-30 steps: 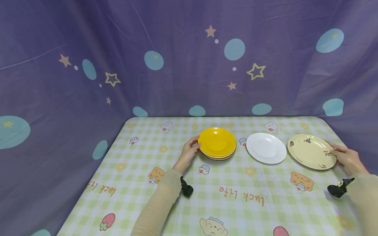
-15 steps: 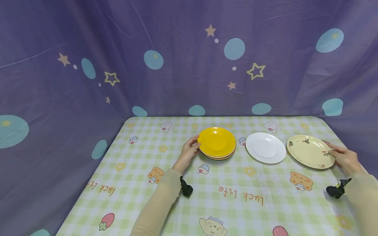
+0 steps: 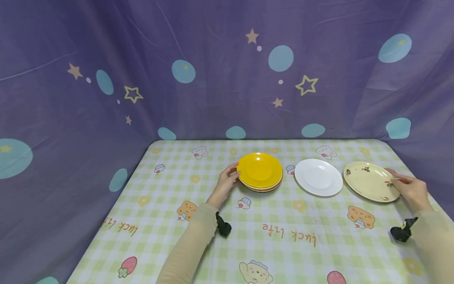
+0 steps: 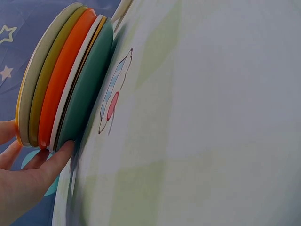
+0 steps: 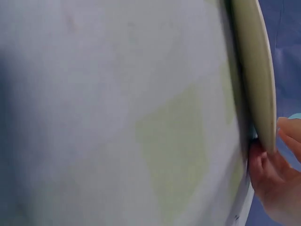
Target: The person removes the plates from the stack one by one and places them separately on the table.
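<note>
In the head view, my left hand holds the near-left edge of a plate stack, with a yellow plate on top. The left wrist view shows its layers, including an orange plate and a teal plate at the bottom; one fingertip reaches the teal plate's underside. A white plate lies alone to the right of the stack. Beyond it, my right hand grips the right rim of a cream plate with small printed motifs. In the right wrist view, fingers go beneath that rim and the thumb lies above.
A green-and-white checked tablecloth with cartoon prints covers the table. Purple curtains with stars and blue ovals hang behind and at the sides. A small black device is strapped to each wrist.
The cream plate and my right hand have shifted slightly left, closer to the white plate. My left hand keeps its place at the stack. The head view has drifted a little.
</note>
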Motion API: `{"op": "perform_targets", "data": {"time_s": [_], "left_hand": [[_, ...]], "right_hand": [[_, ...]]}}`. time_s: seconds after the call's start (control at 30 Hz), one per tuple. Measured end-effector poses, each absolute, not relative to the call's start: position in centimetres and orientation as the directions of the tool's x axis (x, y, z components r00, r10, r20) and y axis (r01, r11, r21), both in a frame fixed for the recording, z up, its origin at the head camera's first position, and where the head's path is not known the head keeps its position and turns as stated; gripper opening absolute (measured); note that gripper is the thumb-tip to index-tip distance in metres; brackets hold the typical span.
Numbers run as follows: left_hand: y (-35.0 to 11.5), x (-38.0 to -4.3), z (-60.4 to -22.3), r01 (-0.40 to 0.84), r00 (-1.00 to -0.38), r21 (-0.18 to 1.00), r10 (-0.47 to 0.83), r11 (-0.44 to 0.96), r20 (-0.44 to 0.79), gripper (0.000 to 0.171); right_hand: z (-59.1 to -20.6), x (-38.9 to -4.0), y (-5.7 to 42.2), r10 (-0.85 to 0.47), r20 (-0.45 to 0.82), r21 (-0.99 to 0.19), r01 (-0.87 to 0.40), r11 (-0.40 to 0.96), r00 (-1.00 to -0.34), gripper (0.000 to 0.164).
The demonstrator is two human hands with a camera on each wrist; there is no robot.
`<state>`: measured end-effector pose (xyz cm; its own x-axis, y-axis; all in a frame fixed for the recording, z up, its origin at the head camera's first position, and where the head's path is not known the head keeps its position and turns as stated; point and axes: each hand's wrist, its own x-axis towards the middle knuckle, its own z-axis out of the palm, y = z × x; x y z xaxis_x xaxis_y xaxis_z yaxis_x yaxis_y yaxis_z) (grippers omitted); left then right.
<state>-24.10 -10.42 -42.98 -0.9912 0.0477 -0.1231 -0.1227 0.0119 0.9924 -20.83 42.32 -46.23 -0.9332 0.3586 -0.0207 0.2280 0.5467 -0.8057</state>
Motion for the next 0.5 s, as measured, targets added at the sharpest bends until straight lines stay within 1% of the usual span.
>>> {"op": "perform_targets", "data": {"time_s": [0.07,0.1,0.2,0.27,0.33,0.4,0.5], "left_hand": [[-10.4,-24.0,-42.8,-0.125,-0.991,0.992,0.05,0.008,-0.125,0.041],[-10.4,-23.9,-42.7,-0.123,-0.991,0.992,0.052,0.008,-0.124,0.041],[-10.4,-23.8,-42.6,-0.123,-0.991,0.992,0.06,0.0,-0.122,0.041],[-10.4,-23.8,-42.6,-0.121,-0.991,0.993,0.063,0.001,-0.12,0.041],[-10.4,-23.8,-42.7,-0.121,-0.991,0.993,0.063,0.001,-0.121,0.041],[-10.4,-23.8,-42.7,-0.122,-0.991,0.993,0.062,0.005,-0.122,0.042],[-10.5,-23.8,-42.8,-0.117,-0.991,0.993,0.062,0.005,-0.117,0.042]], "right_hand": [[-46.0,-20.9,42.0,0.361,0.012,-0.729,0.239,0.641,-0.932,0.053],[-45.9,-21.0,41.8,0.364,0.022,-0.706,0.243,0.665,-0.931,0.054],[-45.4,-21.3,41.2,0.364,0.097,-0.675,0.207,0.709,-0.926,0.049],[-45.1,-21.6,40.6,0.37,0.16,-0.687,0.165,0.707,-0.915,0.044],[-44.8,-21.9,39.9,0.347,0.218,-0.693,0.106,0.713,-0.912,0.041],[-44.5,-22.2,39.1,0.329,0.236,-0.701,0.074,0.709,-0.915,0.041],[-43.8,-22.5,37.6,0.274,0.22,-0.695,0.047,0.718,-0.936,0.044]]}}
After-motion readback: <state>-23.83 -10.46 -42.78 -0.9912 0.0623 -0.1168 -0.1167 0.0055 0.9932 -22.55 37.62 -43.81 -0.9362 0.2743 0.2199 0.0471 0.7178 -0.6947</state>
